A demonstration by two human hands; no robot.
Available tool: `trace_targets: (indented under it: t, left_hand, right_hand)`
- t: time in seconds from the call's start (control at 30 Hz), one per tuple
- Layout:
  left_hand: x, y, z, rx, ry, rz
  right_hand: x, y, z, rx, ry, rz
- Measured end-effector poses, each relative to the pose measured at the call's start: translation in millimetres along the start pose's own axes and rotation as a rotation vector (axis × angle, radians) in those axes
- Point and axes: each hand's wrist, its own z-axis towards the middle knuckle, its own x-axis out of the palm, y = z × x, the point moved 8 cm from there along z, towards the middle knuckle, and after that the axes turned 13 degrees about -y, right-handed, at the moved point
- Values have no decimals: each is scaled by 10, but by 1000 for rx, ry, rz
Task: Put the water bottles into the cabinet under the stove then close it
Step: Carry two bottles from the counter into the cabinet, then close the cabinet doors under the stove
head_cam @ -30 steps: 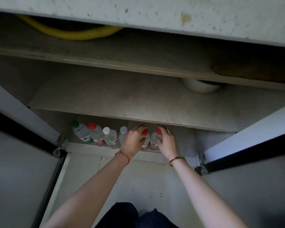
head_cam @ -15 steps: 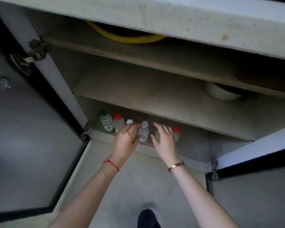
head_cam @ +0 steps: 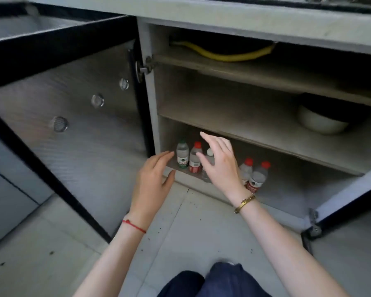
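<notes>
Several small water bottles stand upright in a row on the bottom shelf of the open cabinet [head_cam: 291, 179] under the stove. A green-capped bottle [head_cam: 182, 155] is leftmost, a red-capped bottle [head_cam: 195, 158] stands beside it, and two red-capped bottles [head_cam: 256, 175] stand to the right. My right hand [head_cam: 220, 161] hovers open in front of the row and hides part of a white-capped bottle. My left hand [head_cam: 153, 179] is open and empty, just outside the cabinet's front edge, left of the bottles.
The left cabinet door [head_cam: 69, 116] swings wide open, with three round bumps on its inner face. The right door [head_cam: 349, 198] is open too. A white bowl [head_cam: 321, 123] sits on the middle shelf, a yellow hose [head_cam: 227, 55] lies above. My knee [head_cam: 219, 279] is at the bottom.
Both hands have come off the bottles and pulled back out of the cabinet, fingers spread. My view has risen and backed away, showing both open doors.
</notes>
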Motion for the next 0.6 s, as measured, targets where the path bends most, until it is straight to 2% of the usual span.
trace_targets:
  t: [0.2, 0.43, 0.6]
  left_hand:
    - [-1077, -18, -95, -32, -172, 102]
    - [-2015, 152, -219, -102, -355, 202]
    - [-2494, 412, -267, -242, -526, 254]
  right_hand:
    - [-203, 1118, 152, -200, -85, 105]
    - [-214, 2223, 263, -388, -134, 236]
    - [-39, 2909, 336, -507, -133, 267]
